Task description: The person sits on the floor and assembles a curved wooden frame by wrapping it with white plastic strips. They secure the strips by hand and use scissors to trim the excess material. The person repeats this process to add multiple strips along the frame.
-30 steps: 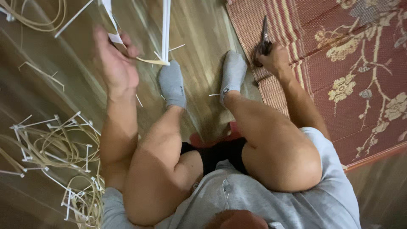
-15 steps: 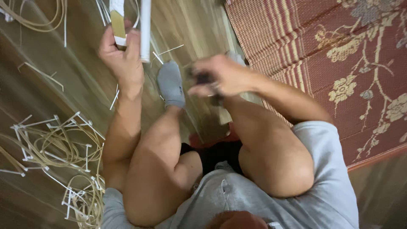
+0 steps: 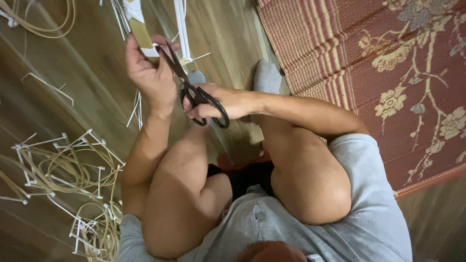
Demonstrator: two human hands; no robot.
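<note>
Right hand (image 3: 218, 103) grips black scissors (image 3: 194, 90); left hand (image 3: 150, 73) clasps tan strip (image 3: 141, 33) (white-edged).

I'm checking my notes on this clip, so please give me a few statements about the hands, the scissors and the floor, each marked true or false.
1. The right hand holds black scissors. True.
2. The scissors lie on the mat. False: they are held up by the left hand, over the wooden floor.
3. The left hand grips pale strips. True.
4. The patterned mat lies on the person's left. False: it lies on the right.
</note>
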